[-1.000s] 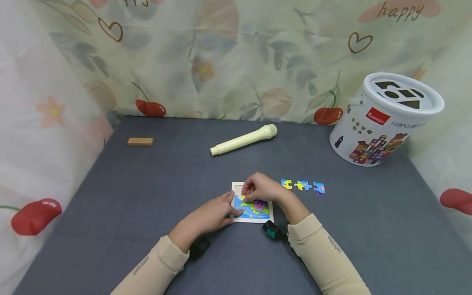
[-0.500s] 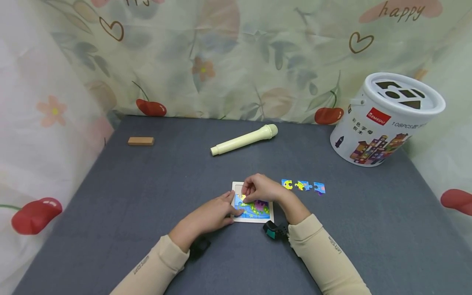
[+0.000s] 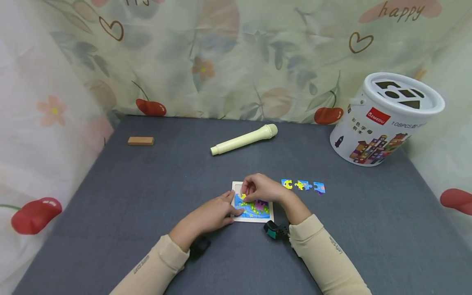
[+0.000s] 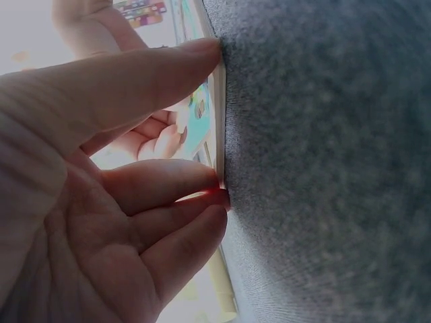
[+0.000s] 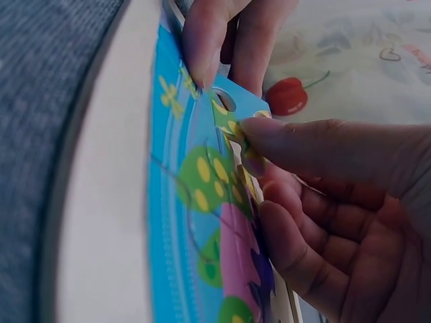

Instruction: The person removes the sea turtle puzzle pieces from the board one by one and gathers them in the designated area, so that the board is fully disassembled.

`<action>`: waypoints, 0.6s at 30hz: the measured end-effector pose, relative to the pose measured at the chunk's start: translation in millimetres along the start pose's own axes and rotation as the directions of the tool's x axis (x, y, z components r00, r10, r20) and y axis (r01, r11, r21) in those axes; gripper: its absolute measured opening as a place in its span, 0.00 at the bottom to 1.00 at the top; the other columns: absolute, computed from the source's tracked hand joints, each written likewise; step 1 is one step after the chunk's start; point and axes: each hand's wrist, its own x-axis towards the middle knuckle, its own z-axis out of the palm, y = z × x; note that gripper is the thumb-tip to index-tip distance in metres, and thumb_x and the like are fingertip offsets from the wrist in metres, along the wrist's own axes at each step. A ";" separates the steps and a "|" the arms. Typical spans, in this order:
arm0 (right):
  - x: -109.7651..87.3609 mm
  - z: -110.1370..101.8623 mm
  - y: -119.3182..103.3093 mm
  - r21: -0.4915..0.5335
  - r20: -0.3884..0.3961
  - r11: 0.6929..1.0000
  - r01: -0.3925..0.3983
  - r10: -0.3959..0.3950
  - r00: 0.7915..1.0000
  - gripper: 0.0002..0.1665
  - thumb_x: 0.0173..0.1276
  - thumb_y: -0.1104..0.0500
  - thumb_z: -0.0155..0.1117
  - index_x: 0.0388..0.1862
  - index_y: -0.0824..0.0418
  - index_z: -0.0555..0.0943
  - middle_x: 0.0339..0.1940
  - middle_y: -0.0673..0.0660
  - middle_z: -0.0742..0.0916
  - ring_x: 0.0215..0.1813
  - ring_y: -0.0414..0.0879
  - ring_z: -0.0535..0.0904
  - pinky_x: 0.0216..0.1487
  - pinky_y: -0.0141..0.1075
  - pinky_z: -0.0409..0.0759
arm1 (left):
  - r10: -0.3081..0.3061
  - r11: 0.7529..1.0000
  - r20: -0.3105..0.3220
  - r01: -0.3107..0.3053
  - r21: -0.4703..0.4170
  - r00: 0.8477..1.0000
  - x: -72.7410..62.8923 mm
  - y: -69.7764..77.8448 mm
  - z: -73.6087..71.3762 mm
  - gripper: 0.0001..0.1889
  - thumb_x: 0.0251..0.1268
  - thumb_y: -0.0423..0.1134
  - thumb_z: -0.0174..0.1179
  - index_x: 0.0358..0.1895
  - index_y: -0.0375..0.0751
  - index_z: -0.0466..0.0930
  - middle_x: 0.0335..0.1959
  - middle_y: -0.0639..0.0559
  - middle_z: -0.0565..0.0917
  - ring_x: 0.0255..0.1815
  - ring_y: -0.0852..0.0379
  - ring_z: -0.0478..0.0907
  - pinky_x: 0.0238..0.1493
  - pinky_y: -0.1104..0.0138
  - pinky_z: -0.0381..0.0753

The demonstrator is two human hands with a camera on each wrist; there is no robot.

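A small jigsaw puzzle in a pale wooden frame lies on the table, its lower part filled with blue, green and pink picture pieces. My left hand holds the frame at its near left corner, thumb and fingertips along the edges and one fingertip on the picture. Above the filled part, my right hand pinches a small yellowish puzzle piece between thumb and fingers, right at the picture's upper left. In the right wrist view the thumb tip covers part of that piece. Bare board shows at the frame's top left.
Three loose puzzle pieces lie in a row right of the frame. Farther back are a cream toy microphone and a wooden block. A white bucket with a shape-sorter lid stands at the back right, before a patterned curtain.
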 end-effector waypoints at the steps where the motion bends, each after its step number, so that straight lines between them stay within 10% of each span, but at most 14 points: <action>1: 0.1 0.0 0.3 0.006 0.003 1.000 0.002 -0.002 1.000 0.08 0.55 0.65 0.69 0.31 0.64 0.78 0.24 0.51 0.80 0.27 0.38 0.74 0.30 0.29 0.74 | 0.000 1.000 0.000 0.000 0.000 1.000 -0.1 0.1 -0.1 0.18 0.61 0.34 0.60 0.55 0.42 0.79 0.68 0.29 0.60 0.72 0.38 0.54 0.68 0.52 0.62; 18: -0.3 -0.8 8.8 0.179 0.060 0.983 0.036 -0.047 0.997 0.06 0.62 0.65 0.63 0.37 0.67 0.80 0.25 0.50 0.81 0.26 0.37 0.73 0.29 0.27 0.73 | 0.008 1.000 0.007 -0.008 -0.007 1.000 -0.7 -1.6 -1.9 0.18 0.62 0.35 0.59 0.56 0.43 0.78 0.69 0.31 0.59 0.73 0.40 0.54 0.69 0.52 0.61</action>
